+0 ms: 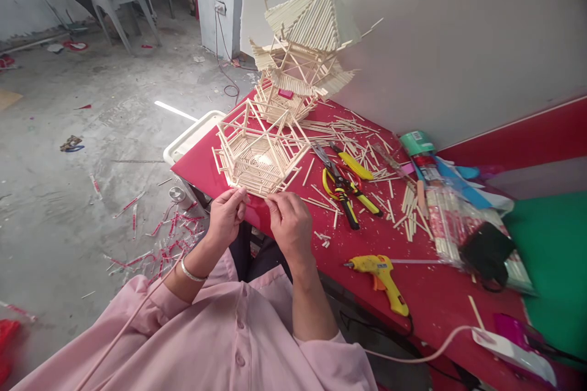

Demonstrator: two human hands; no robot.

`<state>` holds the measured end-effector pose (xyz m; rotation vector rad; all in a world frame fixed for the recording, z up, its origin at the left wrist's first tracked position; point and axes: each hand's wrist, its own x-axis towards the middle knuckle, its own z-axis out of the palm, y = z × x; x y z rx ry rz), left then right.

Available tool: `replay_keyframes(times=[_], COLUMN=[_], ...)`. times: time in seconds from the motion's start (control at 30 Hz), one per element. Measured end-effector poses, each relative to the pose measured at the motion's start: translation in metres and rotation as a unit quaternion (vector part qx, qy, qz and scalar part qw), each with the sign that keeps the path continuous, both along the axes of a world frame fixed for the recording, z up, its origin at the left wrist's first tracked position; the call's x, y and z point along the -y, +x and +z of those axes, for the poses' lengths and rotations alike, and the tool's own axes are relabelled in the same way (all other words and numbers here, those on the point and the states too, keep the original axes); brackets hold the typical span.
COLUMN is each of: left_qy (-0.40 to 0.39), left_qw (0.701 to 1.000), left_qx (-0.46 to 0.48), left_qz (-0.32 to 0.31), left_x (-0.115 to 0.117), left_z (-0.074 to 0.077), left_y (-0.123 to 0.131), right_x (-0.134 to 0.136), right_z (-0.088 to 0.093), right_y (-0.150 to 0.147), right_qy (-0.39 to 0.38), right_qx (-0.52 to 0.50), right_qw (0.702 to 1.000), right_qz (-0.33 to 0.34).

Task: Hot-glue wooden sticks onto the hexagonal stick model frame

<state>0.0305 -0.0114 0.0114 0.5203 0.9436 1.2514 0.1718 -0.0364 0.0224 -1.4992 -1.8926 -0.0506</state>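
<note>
A hexagonal frame of thin wooden sticks (259, 156) lies on the red table (413, 293). My left hand (226, 215) and my right hand (290, 223) are both at its near edge, fingers pinched together around a thin stick (257, 197) held between them. Behind the frame stands a taller tiered stick tower (305, 49) with sloped roofs, leaning against the wall.
Loose sticks (362, 134), yellow-handled cutters (342, 189) and pliers (355, 165) lie right of the frame. A yellow glue gun (383, 278) sits near the table's front edge. Bagged sticks (447, 220), a green tape roll (416, 142) and a white bin (192, 137) are nearby. Red scraps litter the concrete floor.
</note>
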Motion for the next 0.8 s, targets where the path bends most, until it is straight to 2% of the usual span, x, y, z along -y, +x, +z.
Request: replay_keyframes(times=[0.37, 0.47, 0.53, 0.63, 0.7, 0.73, 0.8], left_qy=[0.001, 0.053, 0.153, 0.321, 0.398, 0.425, 0.459], left_qw=[1.0, 0.993, 0.959, 0.854, 0.786, 0.761, 0.735], left_qx=[0.004, -0.095, -0.23, -0.406, -0.473, -0.489, -0.492], left_qz=[0.006, 0.04, 0.06, 0.042, 0.0, -0.026, -0.086], left_x=[0.0, 0.012, 0.021, 0.029, 0.027, 0.026, 0.021], left_z=[-0.006, -0.006, -0.002, 0.008, 0.013, 0.015, 0.015], left_y=[0.0, -0.007, -0.014, -0.021, -0.022, -0.022, -0.018], right_x=[0.001, 0.004, 0.006, 0.013, 0.018, 0.021, 0.027], right_z=[0.003, 0.005, 0.008, 0.015, 0.02, 0.023, 0.028], right_y=[0.0, 0.001, 0.002, 0.003, 0.005, 0.007, 0.013], right_qy=[-0.003, 0.003, 0.006, -0.004, -0.014, -0.019, -0.028], right_qx=[0.008, 0.01, 0.015, 0.039, 0.066, 0.081, 0.109], right_qw=[1.0, 1.0, 1.0, 0.999, 0.997, 0.996, 0.992], right_qz=[0.003, 0.003, 0.005, 0.022, 0.038, 0.044, 0.049])
